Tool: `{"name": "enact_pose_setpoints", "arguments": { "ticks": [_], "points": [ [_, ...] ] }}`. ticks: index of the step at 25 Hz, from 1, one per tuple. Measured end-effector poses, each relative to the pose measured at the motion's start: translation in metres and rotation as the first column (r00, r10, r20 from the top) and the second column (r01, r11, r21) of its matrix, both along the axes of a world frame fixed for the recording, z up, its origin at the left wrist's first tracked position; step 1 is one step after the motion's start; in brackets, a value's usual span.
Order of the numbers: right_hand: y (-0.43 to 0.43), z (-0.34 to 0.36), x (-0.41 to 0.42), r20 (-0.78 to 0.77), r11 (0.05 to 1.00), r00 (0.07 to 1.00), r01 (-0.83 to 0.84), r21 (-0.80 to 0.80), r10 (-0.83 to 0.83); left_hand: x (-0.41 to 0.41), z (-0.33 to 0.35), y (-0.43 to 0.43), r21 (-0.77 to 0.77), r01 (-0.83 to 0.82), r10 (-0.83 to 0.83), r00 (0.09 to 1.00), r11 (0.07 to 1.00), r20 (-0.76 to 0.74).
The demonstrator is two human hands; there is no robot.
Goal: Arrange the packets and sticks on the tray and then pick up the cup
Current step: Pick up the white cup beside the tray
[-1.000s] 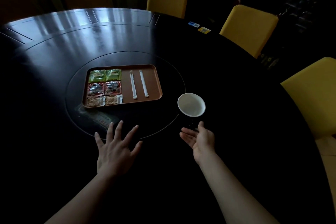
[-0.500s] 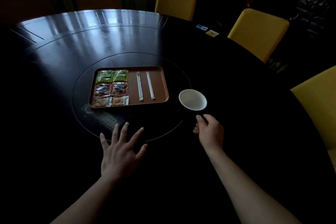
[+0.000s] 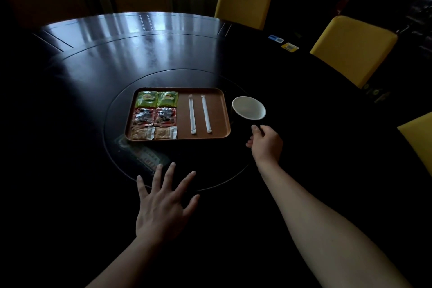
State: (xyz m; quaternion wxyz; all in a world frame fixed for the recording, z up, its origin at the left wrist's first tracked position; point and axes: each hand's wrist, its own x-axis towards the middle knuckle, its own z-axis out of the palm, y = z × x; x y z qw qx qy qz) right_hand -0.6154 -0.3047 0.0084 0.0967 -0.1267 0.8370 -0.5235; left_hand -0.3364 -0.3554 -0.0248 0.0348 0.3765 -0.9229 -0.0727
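Observation:
A brown tray (image 3: 219,112) lies on the dark round table. On its left half sit green packets (image 3: 157,98), red packets (image 3: 154,116) and tan packets (image 3: 153,133), two of each, in a neat grid. Two white sticks (image 3: 199,113) lie parallel on its right half. Just right of the tray is a dark cup (image 3: 249,108) with a white inside. My right hand (image 3: 266,142) is closed on the cup's handle at its near side. My left hand (image 3: 161,203) rests flat on the table in front of the tray, fingers spread, holding nothing.
Yellow chairs (image 3: 243,4) (image 3: 353,49) stand around the far and right sides of the table. Small blue and yellow cards (image 3: 283,43) lie near the far right edge. A glass turntable ring (image 3: 109,110) surrounds the tray.
My right hand went from open, palm up, below the cup to closed on its handle. The cup now sits nearer the tray. My left hand stayed flat.

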Motion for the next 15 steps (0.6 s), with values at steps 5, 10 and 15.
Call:
{"name": "enact_pose_setpoints", "arguments": {
  "ticks": [5, 10, 15],
  "points": [
    [-0.017, -0.003, -0.008, -0.024, 1.0, 1.0, -0.01, 0.027, 0.011, -0.001, -0.002, 0.0, -0.02, 0.006, -0.006, 1.0, 1.0, 0.006],
    [-0.024, -0.012, -0.021, -0.095, 0.984, 0.991, -0.074, 0.164, 0.09, 0.0, 0.0, 0.001, -0.01, -0.007, 0.006, 1.0, 1.0, -0.019],
    [-0.027, -0.021, -0.031, -0.172, 0.962, 0.972, -0.117, 0.248, 0.162, -0.001, -0.001, 0.002, -0.011, -0.007, 0.006, 1.0, 1.0, -0.021]
  ]
}}
